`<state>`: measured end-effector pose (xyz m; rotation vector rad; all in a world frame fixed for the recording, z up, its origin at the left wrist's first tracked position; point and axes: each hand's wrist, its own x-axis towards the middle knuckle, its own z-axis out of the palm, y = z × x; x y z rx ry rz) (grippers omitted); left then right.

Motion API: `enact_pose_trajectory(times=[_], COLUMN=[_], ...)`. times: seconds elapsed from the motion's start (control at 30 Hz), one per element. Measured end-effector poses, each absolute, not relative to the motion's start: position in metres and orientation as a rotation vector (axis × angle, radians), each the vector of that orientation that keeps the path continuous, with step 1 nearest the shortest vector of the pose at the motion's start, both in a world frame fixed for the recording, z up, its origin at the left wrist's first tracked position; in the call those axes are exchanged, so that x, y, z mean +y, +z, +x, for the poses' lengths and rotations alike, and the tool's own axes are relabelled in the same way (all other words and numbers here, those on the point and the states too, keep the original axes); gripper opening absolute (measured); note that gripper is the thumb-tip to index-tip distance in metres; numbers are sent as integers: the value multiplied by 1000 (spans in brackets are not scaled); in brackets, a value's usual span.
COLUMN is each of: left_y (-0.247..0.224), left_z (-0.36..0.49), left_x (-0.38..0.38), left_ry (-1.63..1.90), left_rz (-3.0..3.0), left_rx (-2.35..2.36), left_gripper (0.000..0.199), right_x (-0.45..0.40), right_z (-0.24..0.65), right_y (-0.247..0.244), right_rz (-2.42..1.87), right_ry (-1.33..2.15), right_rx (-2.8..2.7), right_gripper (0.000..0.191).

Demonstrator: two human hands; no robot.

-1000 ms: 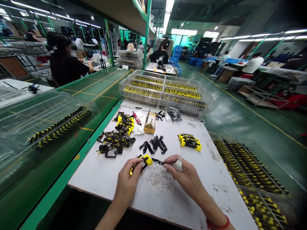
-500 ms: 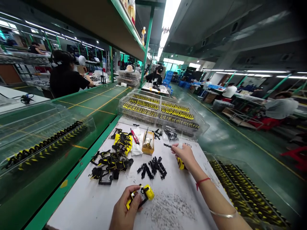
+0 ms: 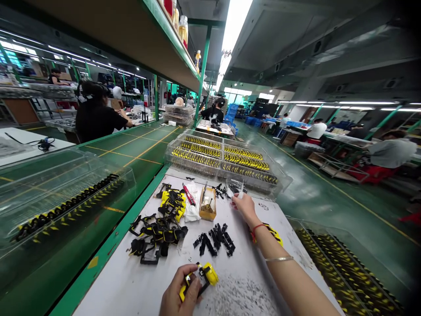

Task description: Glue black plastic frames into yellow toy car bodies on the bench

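Now your right hand (image 3: 246,208), its grip around a white bottle (image 3: 241,194), has moved beside the plastic bag (image 3: 235,185) right of centre, leaving only your left hand (image 3: 180,293) pinching the yellow-and-black part (image 3: 210,274) at lower centre.

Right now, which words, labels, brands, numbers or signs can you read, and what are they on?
None readable.
Shelf bottles: any labels too small and blurred.
Red tool: no legible lettering.
Dark scribble on the tabletop: too small to tell whether it is writing.
Yellow-and-black piece in the left hand: no legible text.
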<state>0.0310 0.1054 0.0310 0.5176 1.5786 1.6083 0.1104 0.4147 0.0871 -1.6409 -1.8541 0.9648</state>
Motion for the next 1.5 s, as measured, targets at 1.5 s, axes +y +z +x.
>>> enact_pose_trajectory(times=[1.5], left_y=[34], left_z=[25], left_x=[93], left_ry=[1538], left_rz=[899], left_rx=[1630], left_gripper=[33], right_x=[302], right_z=[172], right_y=[69], right_rz=[-1475], right_ry=[942], right_rx=[-2340], right_gripper=[19])
